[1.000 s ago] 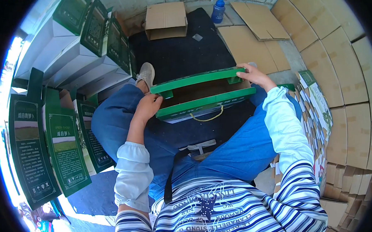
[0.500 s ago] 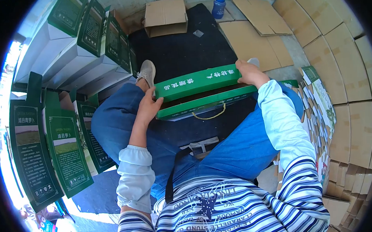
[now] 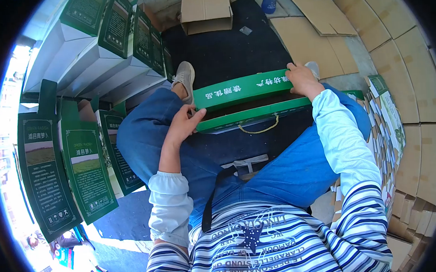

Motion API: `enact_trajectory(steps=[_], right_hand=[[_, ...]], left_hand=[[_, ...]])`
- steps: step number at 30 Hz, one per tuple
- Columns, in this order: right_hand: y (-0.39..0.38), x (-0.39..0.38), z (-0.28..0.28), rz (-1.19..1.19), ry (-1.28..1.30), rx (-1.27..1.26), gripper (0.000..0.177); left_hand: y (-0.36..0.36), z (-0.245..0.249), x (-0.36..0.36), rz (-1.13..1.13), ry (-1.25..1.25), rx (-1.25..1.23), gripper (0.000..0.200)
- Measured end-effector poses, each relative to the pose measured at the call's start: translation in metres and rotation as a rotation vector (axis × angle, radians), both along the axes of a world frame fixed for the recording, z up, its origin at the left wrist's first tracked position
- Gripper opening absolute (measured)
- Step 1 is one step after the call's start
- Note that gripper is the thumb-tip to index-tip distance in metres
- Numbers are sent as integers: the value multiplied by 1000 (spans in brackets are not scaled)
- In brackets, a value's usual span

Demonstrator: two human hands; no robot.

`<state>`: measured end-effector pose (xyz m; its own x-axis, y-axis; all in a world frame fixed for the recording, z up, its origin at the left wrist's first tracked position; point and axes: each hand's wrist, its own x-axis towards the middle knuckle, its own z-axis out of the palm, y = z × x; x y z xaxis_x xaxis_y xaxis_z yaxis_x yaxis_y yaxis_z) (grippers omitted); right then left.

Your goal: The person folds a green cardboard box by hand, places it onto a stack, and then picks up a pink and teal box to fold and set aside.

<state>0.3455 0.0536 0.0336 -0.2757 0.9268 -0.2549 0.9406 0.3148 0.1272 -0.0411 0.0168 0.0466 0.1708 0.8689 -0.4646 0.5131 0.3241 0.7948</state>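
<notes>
Green box (image 3: 248,91), between both hands (image 3: 181,125) (image 3: 304,80), one holding each end

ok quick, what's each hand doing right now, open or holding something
Left hand: closed on the left end of the green printed carton.
Right hand: closed on the right end of its lettered flap.

A blue bottle (image 3: 269,1) stands near flattened cardboard (image 3: 307,44)
</notes>
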Motion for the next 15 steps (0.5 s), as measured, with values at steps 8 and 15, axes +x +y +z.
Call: enact_trajectory(steps=[8,15], right_hand=[[-5,-3,4,-40,4,-25,49],[-3,-2,-9,2,50,57,33]], left_hand=[[-2,7,1,-75,-25,-47,68],[-16,-7,0,-233,-132,-37,77]])
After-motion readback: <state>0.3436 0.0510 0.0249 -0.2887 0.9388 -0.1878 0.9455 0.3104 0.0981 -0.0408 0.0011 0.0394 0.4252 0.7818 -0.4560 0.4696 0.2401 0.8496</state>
